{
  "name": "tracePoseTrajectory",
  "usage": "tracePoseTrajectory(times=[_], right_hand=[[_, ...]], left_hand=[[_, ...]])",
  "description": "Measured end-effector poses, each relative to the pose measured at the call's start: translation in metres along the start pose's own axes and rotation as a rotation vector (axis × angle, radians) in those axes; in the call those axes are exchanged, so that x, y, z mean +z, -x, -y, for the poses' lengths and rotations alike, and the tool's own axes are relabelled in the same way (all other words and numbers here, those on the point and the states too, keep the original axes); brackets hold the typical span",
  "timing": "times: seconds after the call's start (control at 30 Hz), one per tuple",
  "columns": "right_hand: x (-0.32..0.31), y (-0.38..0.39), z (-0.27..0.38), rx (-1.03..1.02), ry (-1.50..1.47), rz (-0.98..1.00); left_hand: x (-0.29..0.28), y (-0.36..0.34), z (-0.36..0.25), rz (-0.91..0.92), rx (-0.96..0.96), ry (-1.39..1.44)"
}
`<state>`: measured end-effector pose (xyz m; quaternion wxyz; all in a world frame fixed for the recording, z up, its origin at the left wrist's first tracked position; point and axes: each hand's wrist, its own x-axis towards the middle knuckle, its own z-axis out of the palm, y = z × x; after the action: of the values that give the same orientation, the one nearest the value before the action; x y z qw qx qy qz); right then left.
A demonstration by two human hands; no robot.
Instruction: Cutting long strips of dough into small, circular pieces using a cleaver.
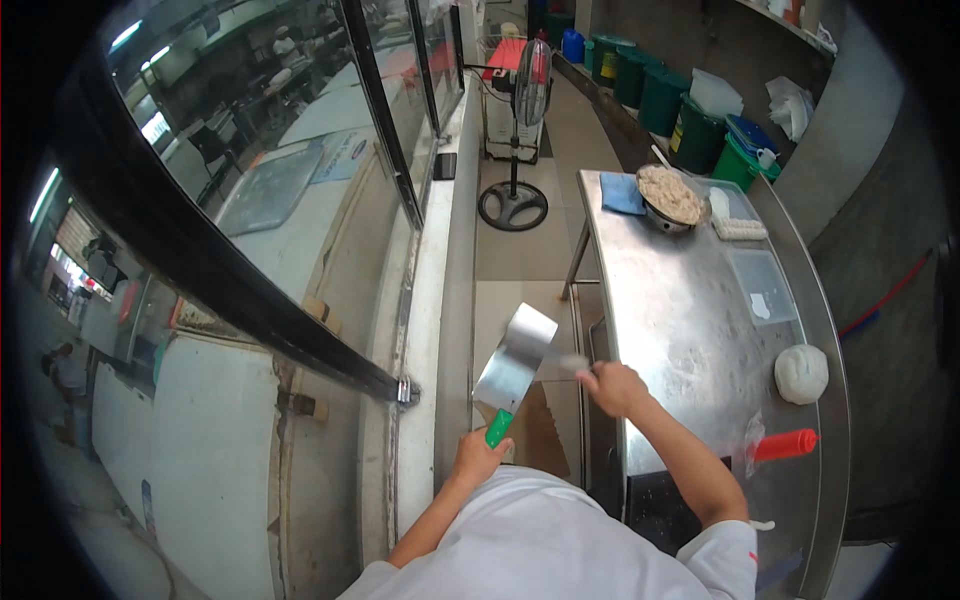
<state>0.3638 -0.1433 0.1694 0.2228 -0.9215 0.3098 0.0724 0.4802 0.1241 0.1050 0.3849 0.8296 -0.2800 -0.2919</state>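
Observation:
My left hand (478,460) is wrapped round the green handle of a cleaver (503,382). Its broad, shiny blade points forward and away from me, over the floor beside the table. My right hand (614,389) is closed near the left edge of the steel table (660,300). A thin, pale thing (568,361) sticks out of that fist toward the blade. Motion smears it, so its kind and whether it touches the cleaver cannot be told.
A bowl of pale minced filling (672,196) stands at the table's far end by a blue cloth (622,194). Dough (801,374) and a red squeeze bottle (785,445) lie at the right. A standing fan (514,190) is ahead; a window ledge (425,320) runs along my left.

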Motion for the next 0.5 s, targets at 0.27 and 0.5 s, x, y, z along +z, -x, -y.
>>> tracePoseTrajectory(times=[0.27,0.5], right_hand=[[0.060,-0.066,-0.030,0.094,-0.725,-0.445],[0.156,-0.052,0.005,-0.033,-1.141,-0.389]], left_hand=[[-0.032,-0.052,0.007,0.084,0.102,0.203],[-0.033,-0.118,-0.023,0.642,0.001,1.028]])
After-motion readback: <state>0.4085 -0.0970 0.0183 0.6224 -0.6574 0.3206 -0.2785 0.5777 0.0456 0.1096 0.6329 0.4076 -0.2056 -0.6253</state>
